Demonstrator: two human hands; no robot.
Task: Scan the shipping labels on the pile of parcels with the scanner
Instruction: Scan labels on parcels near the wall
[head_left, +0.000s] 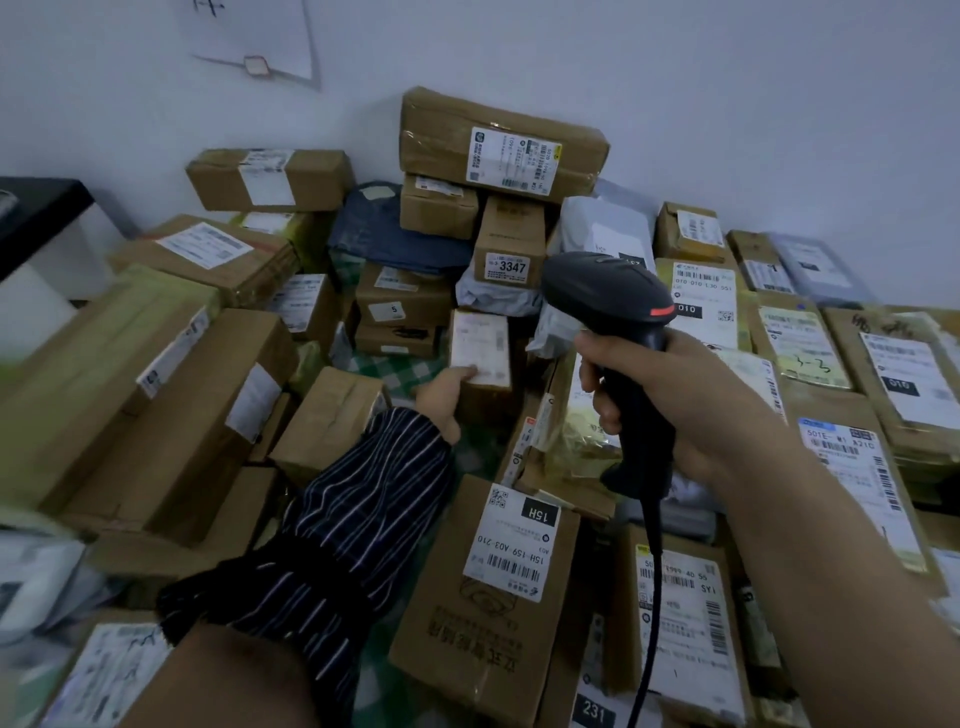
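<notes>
A black handheld scanner (618, 332) with a red stripe and a trailing cable is gripped by its handle in my right hand (670, 400), held above the pile with its head facing the middle. My left hand (444, 397), in a striped sleeve, reaches forward and holds a small brown parcel (483, 364) by its lower left edge, thumb on its white shipping label (480, 345). The label faces up towards me. The parcel stands tilted among many cardboard boxes.
Cardboard boxes and grey mailer bags with labels cover the whole area, stacked highest at the back against the white wall, where a large box (498, 143) tops the stack. A box labelled 15H (488, 587) lies near me. A dark-topped white cabinet (36, 228) stands at left.
</notes>
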